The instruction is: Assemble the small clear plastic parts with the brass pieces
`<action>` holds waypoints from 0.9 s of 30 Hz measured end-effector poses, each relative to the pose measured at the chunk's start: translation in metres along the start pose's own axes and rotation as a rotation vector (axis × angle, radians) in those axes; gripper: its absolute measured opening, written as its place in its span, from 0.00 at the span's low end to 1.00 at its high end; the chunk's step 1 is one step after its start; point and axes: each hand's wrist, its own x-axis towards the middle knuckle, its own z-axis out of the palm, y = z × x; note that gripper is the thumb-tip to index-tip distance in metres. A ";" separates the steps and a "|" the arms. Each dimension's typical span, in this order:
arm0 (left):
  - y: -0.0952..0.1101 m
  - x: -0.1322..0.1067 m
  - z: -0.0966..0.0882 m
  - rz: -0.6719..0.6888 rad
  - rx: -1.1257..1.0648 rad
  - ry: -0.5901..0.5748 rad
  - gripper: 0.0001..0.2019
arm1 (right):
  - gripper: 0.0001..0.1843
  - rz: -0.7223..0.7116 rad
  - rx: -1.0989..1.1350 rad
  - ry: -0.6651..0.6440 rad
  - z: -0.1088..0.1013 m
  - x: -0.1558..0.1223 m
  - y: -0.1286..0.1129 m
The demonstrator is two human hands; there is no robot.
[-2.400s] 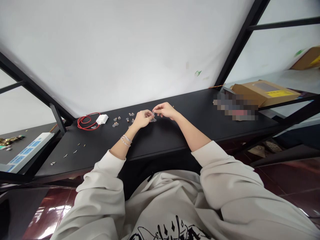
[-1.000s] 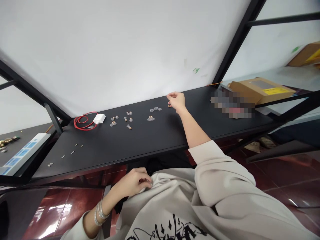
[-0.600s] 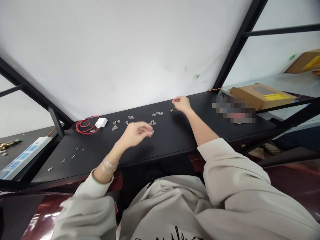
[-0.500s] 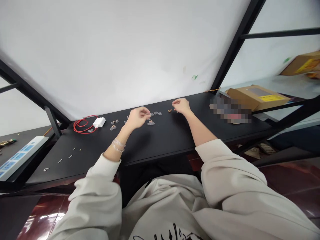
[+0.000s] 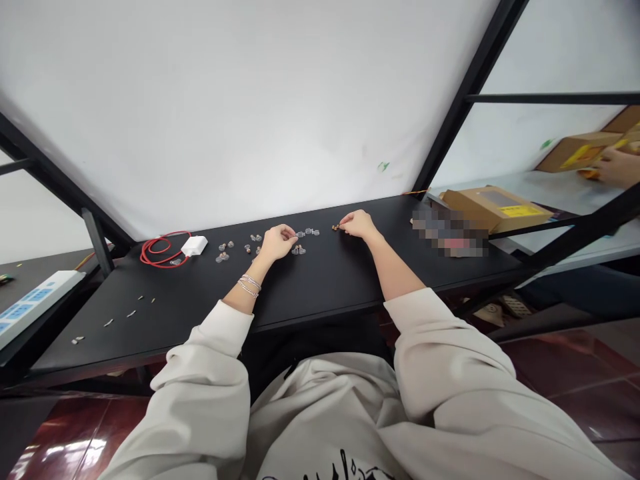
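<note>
Both my hands rest on a black table (image 5: 310,287). My left hand (image 5: 277,242), with bracelets at the wrist, has its fingers curled in a pinch beside several small clear and brass parts (image 5: 301,249). What it pinches is too small to name. My right hand (image 5: 358,225) lies further right, fingers curled, with its fingertips at a tiny brass piece (image 5: 334,228). More small parts (image 5: 223,251) lie scattered to the left of my left hand.
A red cable (image 5: 156,250) with a white charger (image 5: 195,245) lies at the back left. Tiny metal bits (image 5: 131,313) sit near the left front edge. A power strip (image 5: 30,305) is at far left. Cardboard boxes (image 5: 495,208) and another person's hand (image 5: 620,167) are at right.
My left hand dropped to my lap, then came back up onto the table beside the small parts. My right hand reached to the right and settled at the brass piece.
</note>
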 end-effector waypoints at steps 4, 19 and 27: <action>-0.001 0.002 0.003 -0.018 -0.043 0.009 0.04 | 0.08 -0.001 0.028 -0.002 -0.001 -0.003 -0.002; -0.001 0.000 0.006 0.003 -0.084 0.005 0.05 | 0.10 -0.037 0.013 0.007 0.002 -0.001 -0.004; 0.000 -0.001 0.009 0.005 -0.175 -0.018 0.05 | 0.10 -0.277 0.371 -0.211 0.033 -0.039 -0.041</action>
